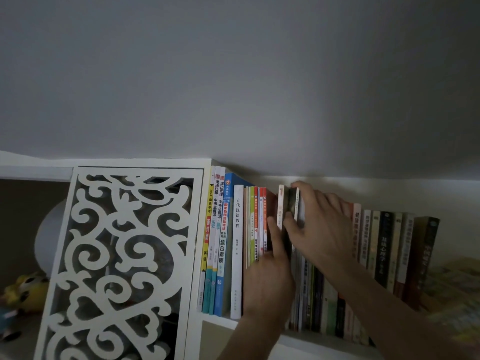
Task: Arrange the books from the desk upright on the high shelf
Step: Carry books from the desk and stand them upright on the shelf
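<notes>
A long row of upright books (220, 245) fills the high white shelf (327, 342) from the cabinet side to the right. Near the middle, a dark book (293, 201) stands in the row between a pale pink spine (280, 206) and thin white ones. My right hand (318, 224) grips the dark book, fingers over its top edge and thumb on its spine. My left hand (270, 279) reaches up from below, its straight fingers pressing on the red and orange spines (262, 216) just left of that book.
A white cabinet door with carved scrollwork (122, 258) stands left of the books. A yellow toy (26, 289) sits in the open compartment at far left. Flat-lying books or papers (452, 289) rest at the row's right end. Grey wall rises above.
</notes>
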`<state>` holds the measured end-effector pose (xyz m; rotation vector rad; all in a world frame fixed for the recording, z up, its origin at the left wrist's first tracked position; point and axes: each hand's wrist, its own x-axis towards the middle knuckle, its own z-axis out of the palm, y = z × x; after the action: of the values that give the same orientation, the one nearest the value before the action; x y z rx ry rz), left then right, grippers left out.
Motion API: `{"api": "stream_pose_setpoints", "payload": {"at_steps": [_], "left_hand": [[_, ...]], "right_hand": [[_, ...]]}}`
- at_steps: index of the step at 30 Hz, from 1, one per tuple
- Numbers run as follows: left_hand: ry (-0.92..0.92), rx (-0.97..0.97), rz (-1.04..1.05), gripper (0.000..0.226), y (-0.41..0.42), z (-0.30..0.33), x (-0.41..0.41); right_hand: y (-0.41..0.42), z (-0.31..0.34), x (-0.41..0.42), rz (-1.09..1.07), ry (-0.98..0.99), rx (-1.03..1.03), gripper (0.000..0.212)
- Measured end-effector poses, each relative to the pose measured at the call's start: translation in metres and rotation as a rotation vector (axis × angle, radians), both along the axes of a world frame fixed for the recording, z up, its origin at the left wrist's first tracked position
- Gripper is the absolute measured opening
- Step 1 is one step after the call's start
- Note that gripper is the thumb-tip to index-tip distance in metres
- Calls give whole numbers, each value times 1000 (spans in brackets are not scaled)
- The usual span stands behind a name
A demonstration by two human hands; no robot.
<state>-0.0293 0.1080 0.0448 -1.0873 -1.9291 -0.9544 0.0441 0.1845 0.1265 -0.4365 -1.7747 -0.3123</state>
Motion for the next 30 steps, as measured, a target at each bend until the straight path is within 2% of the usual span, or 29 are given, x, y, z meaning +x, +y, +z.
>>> {"api": "stream_pose_setpoints", "payload": {"at_steps": [3,6,8,12,19,24,28,30], "left_hand": [[-40,-4,-12,85,7,-7,-1],[131,203,-30,62,6,-24,-12],[217,254,6,60,5,-35,-21],[348,158,41,68,14,-34,-35],[407,123,25,89,8,-26,-58],[417,22,92,87,-8,-26,-57],[383,35,92,78,-10,-38,-57],[365,52,99,73,-9,-41,-60]], "right_hand": [[3,-3,-9,-89,-10,30,58],[3,-2,-14,-80,-26,14,55],[5,-4,-17,-51,-50,37,58],[9,-10,-27,-72,-91,98,72],[3,-13,-48,-57,13,138,66],[-1,-20,-41,-67,77,105,68],[9,-49,-17,-157,126,41,68],[15,-72,-11,-183,86,65,71]]}}
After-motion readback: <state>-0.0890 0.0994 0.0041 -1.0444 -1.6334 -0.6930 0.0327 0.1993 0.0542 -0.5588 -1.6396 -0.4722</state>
